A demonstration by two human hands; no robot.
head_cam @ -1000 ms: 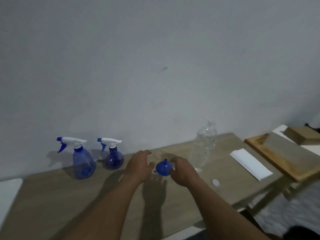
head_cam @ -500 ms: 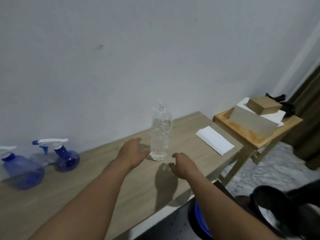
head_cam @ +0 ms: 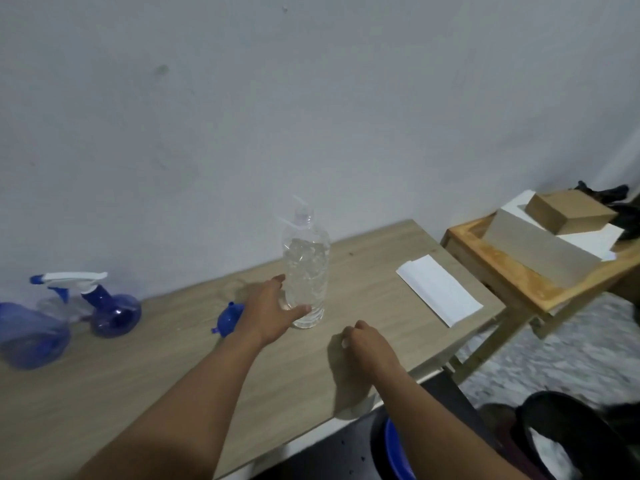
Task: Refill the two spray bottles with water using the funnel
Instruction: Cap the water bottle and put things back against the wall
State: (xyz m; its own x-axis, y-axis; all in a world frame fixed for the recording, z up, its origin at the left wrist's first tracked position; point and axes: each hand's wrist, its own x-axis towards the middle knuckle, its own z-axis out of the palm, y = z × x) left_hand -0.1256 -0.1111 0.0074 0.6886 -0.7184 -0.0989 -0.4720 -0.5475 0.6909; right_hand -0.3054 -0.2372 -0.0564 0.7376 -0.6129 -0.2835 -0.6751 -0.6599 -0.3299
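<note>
While the left hand (head_cam: 272,315) is spread wide around the bottom of the water bottle (head_cam: 305,268), I honestly can't tell if it's gripping yet. Thumb sits across the front of the base, fingers go round the far side, and it looks like it's touching or just about to. Bottle is clear, upright, no cap on it, with water most of the way up.

Right hand (head_cam: 365,342) is just off to the right of the left one and a bit nearer, knuckles curled down onto the table (head_cam: 156,382), fingers loosely bunched. There's a small white bit at the fingertips but it's too tiny to say what it is.

Funnel (head_cam: 229,318) is blue and lies right behind the left wrist, partly hidden by it, on the tabletop.

Way out to the left of that hand are the two spray bottles: the near bottle (head_cam: 29,336) is blurred at the frame edge, and the far bottle (head_cam: 112,308) has a white and blue trigger head. Both stand by the wall (head_cam: 311,98).

Past the right hand, off to the right, a white paper (head_cam: 438,294) lies flat on the table.
</note>
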